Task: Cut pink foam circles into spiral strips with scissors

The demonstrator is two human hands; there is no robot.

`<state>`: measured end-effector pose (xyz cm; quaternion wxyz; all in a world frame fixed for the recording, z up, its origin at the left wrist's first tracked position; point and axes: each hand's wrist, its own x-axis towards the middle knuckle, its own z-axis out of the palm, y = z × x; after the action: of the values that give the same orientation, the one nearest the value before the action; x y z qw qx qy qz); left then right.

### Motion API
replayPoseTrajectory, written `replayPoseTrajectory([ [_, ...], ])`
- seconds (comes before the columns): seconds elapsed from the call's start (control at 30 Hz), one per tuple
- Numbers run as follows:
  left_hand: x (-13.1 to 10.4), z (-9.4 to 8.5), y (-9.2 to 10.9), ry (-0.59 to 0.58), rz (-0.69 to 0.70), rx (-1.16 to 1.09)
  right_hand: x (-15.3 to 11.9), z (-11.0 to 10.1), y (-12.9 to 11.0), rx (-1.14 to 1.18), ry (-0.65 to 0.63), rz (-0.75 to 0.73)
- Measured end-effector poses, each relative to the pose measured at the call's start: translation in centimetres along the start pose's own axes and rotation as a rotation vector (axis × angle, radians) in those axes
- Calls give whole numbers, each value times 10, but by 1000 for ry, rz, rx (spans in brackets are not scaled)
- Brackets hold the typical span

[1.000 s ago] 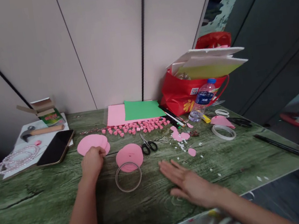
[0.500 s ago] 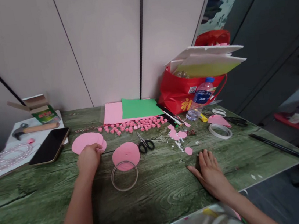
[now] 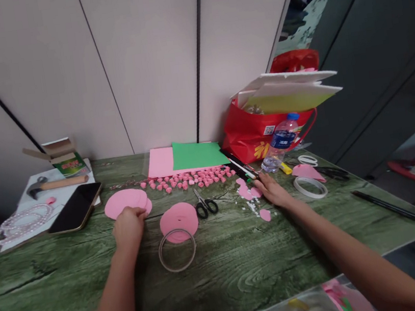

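My left hand (image 3: pixel 130 229) rests at the lower right edge of some overlapping pink paper circles (image 3: pixel 121 202). Its fingers are curled together, and what they pinch, if anything, is hidden. Over on the right, my right hand (image 3: pixel 272 191) reaches across small pink paper scraps (image 3: pixel 265 215) with fingers stretched out. Its fingertips lie close to a bundle of pens (image 3: pixel 243 167); whether they touch is unclear. Between the hands, a second stack of pink circles (image 3: pixel 178 219) lies partly under a thin ring (image 3: pixel 180 268). Small black-handled scissors (image 3: pixel 206 207) lie beside it.
Pink rosebuds (image 3: pixel 184 180) line up before green paper (image 3: pixel 196 154). At right stand a red bag (image 3: pixel 239 135) and water bottle (image 3: pixel 280 140), near a tape roll (image 3: pixel 312 194). A phone (image 3: pixel 76 207), hammer (image 3: pixel 60 183) and bead strings (image 3: pixel 20 225) are left.
My right hand has moved forward and left, from the bare tabletop to the paper scraps and pens. My left hand stays at the pink circles. The view has shifted slightly.
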<state>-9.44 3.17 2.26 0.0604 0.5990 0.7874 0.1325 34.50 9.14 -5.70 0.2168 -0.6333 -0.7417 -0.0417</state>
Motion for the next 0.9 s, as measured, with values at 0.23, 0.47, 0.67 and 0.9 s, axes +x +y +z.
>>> replayPoseTrajectory([
  [0.23, -20, -9, 30, -36, 103, 373, -52, -12, -45, 141, -26, -158],
  [0.47, -28, -4, 42, 13, 193, 413, -10, -27, -68, 150, -44, -346],
  [0.67, -28, -6, 38, -24, 222, 389, 4, -11, -68, 64, -140, -293],
  [0.9, -31, -1, 47, -81, 292, 329, -37, -41, -74, 30, -130, -239],
])
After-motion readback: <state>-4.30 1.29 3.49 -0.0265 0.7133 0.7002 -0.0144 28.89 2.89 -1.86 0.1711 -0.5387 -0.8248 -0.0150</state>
